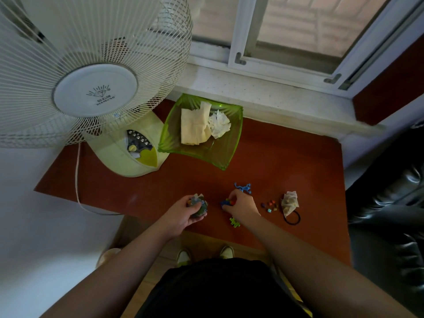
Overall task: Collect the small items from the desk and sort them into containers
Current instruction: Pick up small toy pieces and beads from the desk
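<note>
Your right hand, palm down, pinches small colored pieces on the tabletop. Your left hand cups a small bag of pieces just beside it. Loose beads lie farther right.

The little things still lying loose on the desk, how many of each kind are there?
Blue lizard toy: 1
Green puzzle piece: 1
Small coloured beads: about 7, too small to be sure
Small mesh pouch: 1
Black hair tie: 1
Total: about 11
</note>
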`<state>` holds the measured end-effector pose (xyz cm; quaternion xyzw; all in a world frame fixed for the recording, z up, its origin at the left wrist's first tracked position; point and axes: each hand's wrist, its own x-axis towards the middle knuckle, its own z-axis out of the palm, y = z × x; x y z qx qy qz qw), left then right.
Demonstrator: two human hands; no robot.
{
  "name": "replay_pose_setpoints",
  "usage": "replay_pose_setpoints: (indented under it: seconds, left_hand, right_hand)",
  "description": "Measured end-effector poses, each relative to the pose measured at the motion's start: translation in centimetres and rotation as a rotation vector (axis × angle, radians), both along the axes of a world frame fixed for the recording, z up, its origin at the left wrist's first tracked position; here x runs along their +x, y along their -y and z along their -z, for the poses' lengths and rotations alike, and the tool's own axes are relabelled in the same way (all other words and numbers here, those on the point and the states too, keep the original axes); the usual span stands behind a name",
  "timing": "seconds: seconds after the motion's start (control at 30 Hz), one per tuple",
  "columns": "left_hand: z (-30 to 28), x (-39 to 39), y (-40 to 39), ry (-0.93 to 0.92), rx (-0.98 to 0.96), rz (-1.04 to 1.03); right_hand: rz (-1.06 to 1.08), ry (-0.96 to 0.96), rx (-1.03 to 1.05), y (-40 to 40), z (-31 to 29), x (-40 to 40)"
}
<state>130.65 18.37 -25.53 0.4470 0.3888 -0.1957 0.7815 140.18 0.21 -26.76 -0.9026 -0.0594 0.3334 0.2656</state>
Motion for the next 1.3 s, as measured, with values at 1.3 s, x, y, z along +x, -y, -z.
replay_pose_setpoints:
  seconds: [1.3]
  left_hand:
    - [-1.9, 4.7, 11.8, 0.105, 0.072, 0.247]
  right_hand:
    - [1.392, -0.409, 1.163, 14.6, -4.7, -1.1]
